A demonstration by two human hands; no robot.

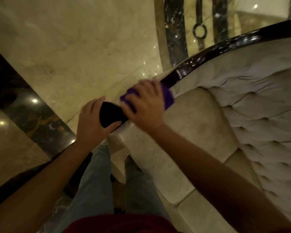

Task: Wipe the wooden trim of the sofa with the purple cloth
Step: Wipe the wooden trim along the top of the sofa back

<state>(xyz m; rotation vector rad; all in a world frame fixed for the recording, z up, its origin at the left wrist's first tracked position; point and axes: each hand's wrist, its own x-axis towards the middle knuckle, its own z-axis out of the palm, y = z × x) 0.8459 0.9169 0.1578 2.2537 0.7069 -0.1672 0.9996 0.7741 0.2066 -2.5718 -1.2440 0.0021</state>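
Filling the frame from three to five o'clock, the pale tufted sofa [252,115] curves away, its dark glossy wooden trim [213,51] running from centre toward two o'clock above the cream marble floor [74,47]. At centre, the right hand [144,105] presses the purple cloth [168,97] onto the trim, fingers curled over it, though blur hides the exact grip. At nine o'clock of it, the left hand [92,121] clasps the trim's dark end, fingers together, thumb underneath. No containers or writing show.
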